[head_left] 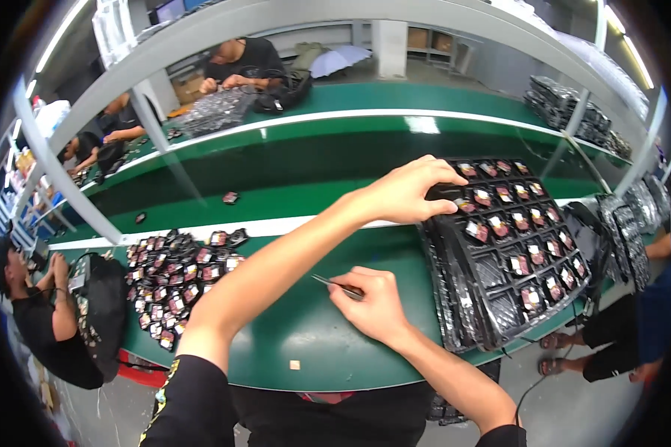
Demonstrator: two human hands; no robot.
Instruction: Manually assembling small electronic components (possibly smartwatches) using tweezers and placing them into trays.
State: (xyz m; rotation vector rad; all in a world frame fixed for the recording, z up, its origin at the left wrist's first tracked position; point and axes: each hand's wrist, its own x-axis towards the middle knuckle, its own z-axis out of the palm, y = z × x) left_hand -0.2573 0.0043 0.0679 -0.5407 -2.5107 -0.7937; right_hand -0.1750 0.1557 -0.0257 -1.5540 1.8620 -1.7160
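Note:
My left hand [416, 192] reaches across to the far left corner of a black compartment tray [492, 279]. Its thumb and fingers are curled about a small black part [443, 193] at that corner, though the grip is partly hidden. Rows of small black parts with pink and white faces, such as one labelled part [519, 264], sit in the tray's pockets. Several pockets along its near left side hold no part. Lower down, over the green table [384, 363], my right hand [373, 304] is closed around metal tweezers [322, 280], their tips pointing left.
A heap of similar parts [173, 287] lies left of my left arm. Two loose parts, including one part [231, 197], lie beyond the white ledge [276, 223]. A small beige square [295, 365] is near the front edge. People work across and beside the table; stacked trays [566, 108] stand far right.

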